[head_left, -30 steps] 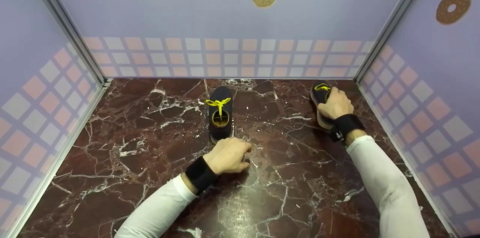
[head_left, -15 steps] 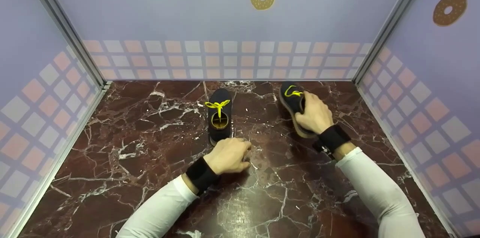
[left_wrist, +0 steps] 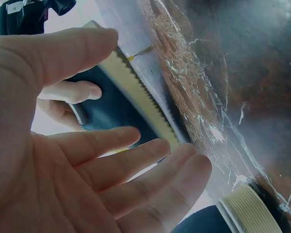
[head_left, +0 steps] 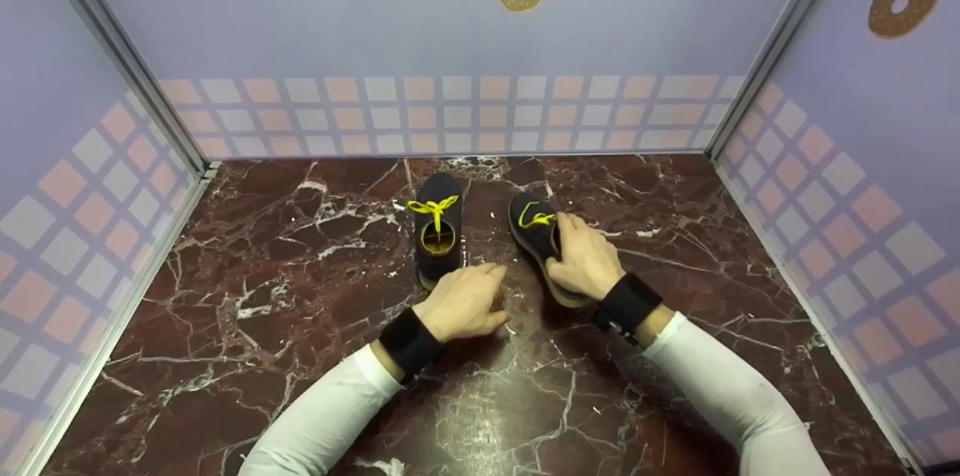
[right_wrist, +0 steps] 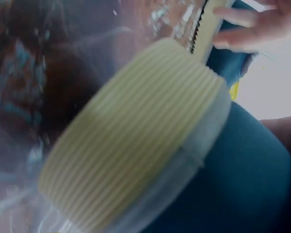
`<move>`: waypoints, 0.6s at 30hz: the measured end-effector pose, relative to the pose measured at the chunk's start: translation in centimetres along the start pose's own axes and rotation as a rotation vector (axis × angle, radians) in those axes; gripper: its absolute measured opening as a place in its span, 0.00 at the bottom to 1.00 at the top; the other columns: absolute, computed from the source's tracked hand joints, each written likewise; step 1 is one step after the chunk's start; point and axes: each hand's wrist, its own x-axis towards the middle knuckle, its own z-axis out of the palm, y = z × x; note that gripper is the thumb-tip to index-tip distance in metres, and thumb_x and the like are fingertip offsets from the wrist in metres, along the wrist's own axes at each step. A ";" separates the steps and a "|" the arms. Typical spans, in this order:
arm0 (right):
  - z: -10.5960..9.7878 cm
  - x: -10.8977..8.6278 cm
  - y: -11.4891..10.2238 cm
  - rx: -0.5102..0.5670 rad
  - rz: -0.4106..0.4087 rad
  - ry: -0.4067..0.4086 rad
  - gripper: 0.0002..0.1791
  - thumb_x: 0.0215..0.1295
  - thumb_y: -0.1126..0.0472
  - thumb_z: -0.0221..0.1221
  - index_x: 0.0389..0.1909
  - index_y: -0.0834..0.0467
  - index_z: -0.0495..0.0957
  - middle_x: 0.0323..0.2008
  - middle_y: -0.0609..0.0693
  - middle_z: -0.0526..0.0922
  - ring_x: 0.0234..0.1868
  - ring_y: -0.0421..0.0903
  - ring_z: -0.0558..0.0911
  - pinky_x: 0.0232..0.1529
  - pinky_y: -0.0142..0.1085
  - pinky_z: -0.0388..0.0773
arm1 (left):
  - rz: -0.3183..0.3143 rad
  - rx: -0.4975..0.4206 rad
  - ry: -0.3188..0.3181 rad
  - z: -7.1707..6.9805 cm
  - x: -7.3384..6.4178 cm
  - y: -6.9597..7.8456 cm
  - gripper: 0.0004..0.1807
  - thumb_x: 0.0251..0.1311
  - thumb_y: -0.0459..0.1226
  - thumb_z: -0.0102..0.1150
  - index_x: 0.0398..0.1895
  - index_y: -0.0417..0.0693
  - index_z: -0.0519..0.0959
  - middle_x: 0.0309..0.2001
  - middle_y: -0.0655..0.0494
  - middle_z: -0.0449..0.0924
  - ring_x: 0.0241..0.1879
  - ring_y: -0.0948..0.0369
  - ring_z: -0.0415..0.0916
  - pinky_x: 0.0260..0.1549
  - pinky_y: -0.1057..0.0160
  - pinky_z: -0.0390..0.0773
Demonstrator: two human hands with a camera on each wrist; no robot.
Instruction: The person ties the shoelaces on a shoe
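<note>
Two dark sneakers with yellow laces and pale ribbed soles are in view. The left sneaker (head_left: 441, 254) stands on the marble-patterned surface, toe towards the back wall. Just behind its heel is my left hand (head_left: 463, 302), fingers loosely extended and holding nothing; the left wrist view shows its spread fingers and bare palm. My right hand (head_left: 591, 254) grips the right sneaker (head_left: 534, 232) at its opening, with the toe angled to the left. In the right wrist view this sneaker's ribbed heel (right_wrist: 136, 136) looms large, while part of its upper is hidden by my hand.
A dark red marble-patterned surface (head_left: 247, 378) with white veins spreads beneath the sneakers. Lilac panels (head_left: 420, 18) with checks and donut prints enclose it at the back and both sides. Grey metal strips (head_left: 787, 40) run up the corners.
My right hand has carried the right sneaker leftward from near the right wall, and slightly nearer to me, towards the left sneaker. The left sneaker stays put; my left hand has barely shifted.
</note>
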 end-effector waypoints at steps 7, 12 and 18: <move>1.0 -0.5 -1.6 -0.093 0.039 -0.076 0.53 0.66 0.46 0.69 0.84 0.71 0.62 0.83 0.72 0.67 0.73 0.76 0.79 0.64 0.71 0.84 | 0.015 0.003 -0.001 0.5 1.2 0.3 0.43 0.68 0.52 0.74 0.77 0.33 0.75 0.72 0.37 0.84 0.65 0.41 0.88 0.65 0.45 0.88; 0.9 -0.7 -2.2 -0.080 0.037 -0.105 0.57 0.63 0.38 0.72 0.83 0.68 0.64 0.86 0.73 0.62 0.72 0.77 0.79 0.61 0.72 0.85 | 0.023 -0.030 0.029 0.7 2.0 0.2 0.40 0.66 0.49 0.74 0.74 0.32 0.76 0.67 0.37 0.86 0.62 0.41 0.89 0.63 0.43 0.89; -0.4 -0.7 -1.9 0.023 -0.002 -0.067 0.61 0.63 0.29 0.70 0.84 0.67 0.65 0.85 0.72 0.63 0.67 0.76 0.84 0.60 0.71 0.87 | 0.016 -0.077 0.093 1.7 3.2 -0.5 0.37 0.63 0.41 0.66 0.73 0.28 0.76 0.65 0.34 0.87 0.59 0.37 0.89 0.59 0.40 0.90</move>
